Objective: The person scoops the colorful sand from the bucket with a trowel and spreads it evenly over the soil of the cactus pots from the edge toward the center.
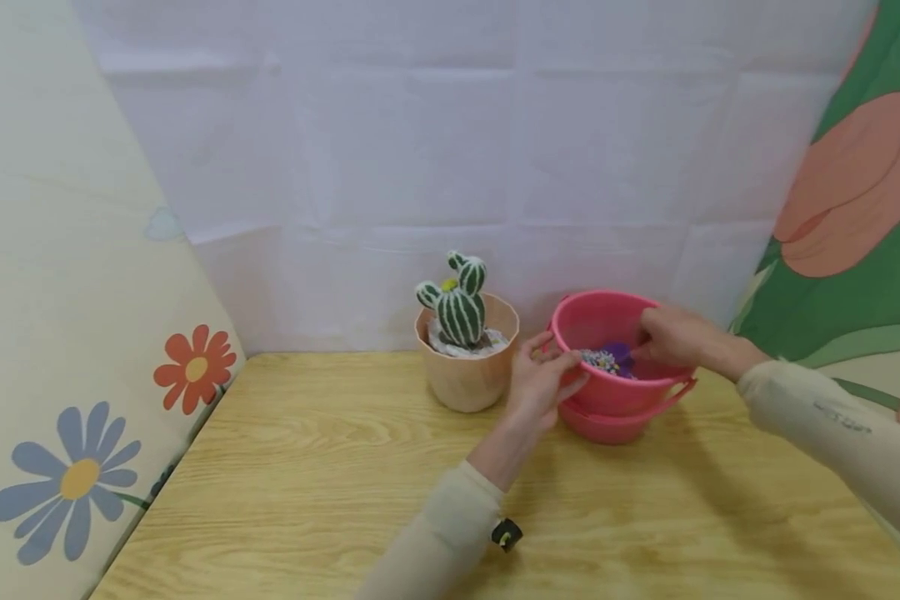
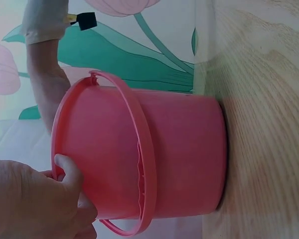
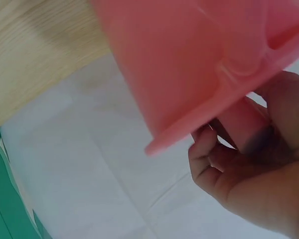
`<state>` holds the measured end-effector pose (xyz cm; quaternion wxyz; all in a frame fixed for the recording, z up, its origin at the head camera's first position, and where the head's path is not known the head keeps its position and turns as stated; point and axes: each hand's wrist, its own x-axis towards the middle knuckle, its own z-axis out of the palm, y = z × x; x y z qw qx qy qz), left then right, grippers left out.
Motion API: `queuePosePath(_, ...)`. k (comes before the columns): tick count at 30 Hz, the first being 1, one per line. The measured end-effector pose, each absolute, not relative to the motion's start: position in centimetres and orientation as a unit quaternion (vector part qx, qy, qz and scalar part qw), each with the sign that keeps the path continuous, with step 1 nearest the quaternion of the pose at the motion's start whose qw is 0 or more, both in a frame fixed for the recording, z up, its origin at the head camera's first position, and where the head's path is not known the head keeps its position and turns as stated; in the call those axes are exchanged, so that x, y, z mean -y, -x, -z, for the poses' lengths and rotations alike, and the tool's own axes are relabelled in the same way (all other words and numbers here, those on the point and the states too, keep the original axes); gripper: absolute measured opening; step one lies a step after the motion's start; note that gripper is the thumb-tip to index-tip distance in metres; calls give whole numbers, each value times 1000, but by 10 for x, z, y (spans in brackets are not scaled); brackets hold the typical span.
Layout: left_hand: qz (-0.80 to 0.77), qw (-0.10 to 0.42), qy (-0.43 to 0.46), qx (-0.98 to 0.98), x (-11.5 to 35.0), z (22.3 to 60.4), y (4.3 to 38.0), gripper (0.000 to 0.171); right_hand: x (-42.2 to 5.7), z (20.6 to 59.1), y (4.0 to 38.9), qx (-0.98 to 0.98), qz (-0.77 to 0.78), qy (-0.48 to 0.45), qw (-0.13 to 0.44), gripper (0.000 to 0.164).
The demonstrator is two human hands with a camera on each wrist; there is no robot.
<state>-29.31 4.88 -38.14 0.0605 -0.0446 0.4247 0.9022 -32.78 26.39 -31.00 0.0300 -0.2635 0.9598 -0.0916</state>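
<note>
A pink bucket (image 1: 622, 398) stands on the table with its handle hanging down its front. My left hand (image 1: 536, 383) pinches the bucket's rim on the near left, the thumb lying outside the wall in the left wrist view. Over the far right of the rim, my right hand (image 1: 675, 333) reaches in and grips the pink handle (image 3: 241, 119) of a toy shovel. The shovel's purple blade (image 1: 619, 357) is down inside the bucket, among small whitish and coloured bits (image 1: 598, 360). The bucket wall hides the blade in both wrist views.
Left of the bucket stands a peach-coloured pot (image 1: 461, 387) with a green-and-white knitted-looking cactus (image 1: 459, 312) in it, close to my left hand. A white sheet (image 1: 420, 150) hangs behind the wooden table (image 1: 330, 483). Flower-printed walls rise at both sides.
</note>
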Motion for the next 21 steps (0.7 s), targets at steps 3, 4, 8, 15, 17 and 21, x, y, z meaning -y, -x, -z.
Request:
queuePosePath(3,-904,60,42,-422,-49,382,294,58,-259,305,328,-959,85,270,6,5)
queuePosePath(4,-904,60,42,-421,-49,383,294,58,-259,304,327,-960,80,269,-2,4)
queuePosePath(8,-906,61,40,-416,-49,386,295,57,-257,298,322,-962,60,265,-31,4)
queuePosePath(15,-909,62,35,-410,-49,390,299,57,-260,280,308,-962,58,258,-65,7)
queuePosePath(17,-911,63,33,-405,-49,391,300,57,-263,275,307,-963,47,254,-74,6)
queuePosePath(21,-916,67,30,-395,-48,394,302,58,-268,270,307,-966,17,245,-79,3)
